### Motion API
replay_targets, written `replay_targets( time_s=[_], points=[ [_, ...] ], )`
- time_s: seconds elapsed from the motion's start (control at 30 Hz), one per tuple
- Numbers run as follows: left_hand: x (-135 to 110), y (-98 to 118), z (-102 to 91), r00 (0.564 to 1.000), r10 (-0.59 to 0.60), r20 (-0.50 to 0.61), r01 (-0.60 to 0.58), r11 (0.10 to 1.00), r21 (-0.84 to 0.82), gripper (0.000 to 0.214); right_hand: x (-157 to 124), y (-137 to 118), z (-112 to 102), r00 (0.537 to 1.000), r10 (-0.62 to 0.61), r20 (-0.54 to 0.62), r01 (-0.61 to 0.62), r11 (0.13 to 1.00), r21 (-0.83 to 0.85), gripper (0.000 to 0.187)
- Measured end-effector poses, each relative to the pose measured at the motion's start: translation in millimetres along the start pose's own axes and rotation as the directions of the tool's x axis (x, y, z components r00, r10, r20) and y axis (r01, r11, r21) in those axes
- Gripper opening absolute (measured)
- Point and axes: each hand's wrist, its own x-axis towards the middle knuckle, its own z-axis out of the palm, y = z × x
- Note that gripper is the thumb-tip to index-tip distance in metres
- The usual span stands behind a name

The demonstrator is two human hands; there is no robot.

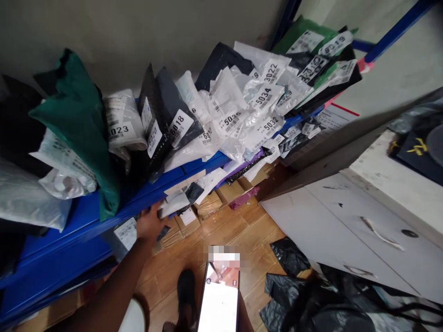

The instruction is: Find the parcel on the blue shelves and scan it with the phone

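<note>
My left hand (151,226) reaches under the blue upper shelf, with its fingers bent at the near edge of a white plastic parcel (175,203) in the lower row. Just left of that hand stands a dark parcel with a white label (126,234). A smartphone (219,299) is held up at the bottom centre, its lit screen facing me and partly blurred out. Only a strip of my right hand (244,314) shows beside the phone, and its fingers are hidden behind it. Above, labelled parcels such as a white one marked 5035 (230,121) lean along the shelf.
The blue shelf (138,196) runs diagonally, carrying a green parcel (78,120) and several others. Cardboard boxes (207,203) stand beneath. At right is a white cabinet (346,221) with handles. Black plastic bags (290,256) lie on the wooden floor (238,230).
</note>
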Motion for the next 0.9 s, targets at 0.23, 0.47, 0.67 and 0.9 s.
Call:
replay_targets(
  time_s=[0.23, 0.47, 0.67, 0.9],
  points=[
    [-8, -10, -15.8, 0.996, 0.08, 0.04, -0.078, 0.995, -0.055, 0.049, -7, -27, -10, 0.986, 0.163, -0.026, -0.162, 0.986, 0.049, 0.063],
    [-9, 18, 11.9, 0.988, -0.14, -0.064, 0.139, 0.99, -0.018, 0.06, 18, -20, -16, 0.982, 0.142, 0.123, -0.144, 0.99, 0.01, 0.082],
    [-3, -15, 20.9, 0.978, -0.179, -0.109, 0.172, 0.982, -0.078, 0.045, 56, -37, -27, 0.952, 0.3, 0.052, -0.287, 0.941, -0.178, 0.074],
    [-28, -72, 27.7, 0.844, -0.404, -0.352, 0.274, 0.89, -0.365, 0.025, 110, -31, -26, 0.937, 0.346, 0.033, -0.289, 0.828, -0.48, 0.077]
  ],
)
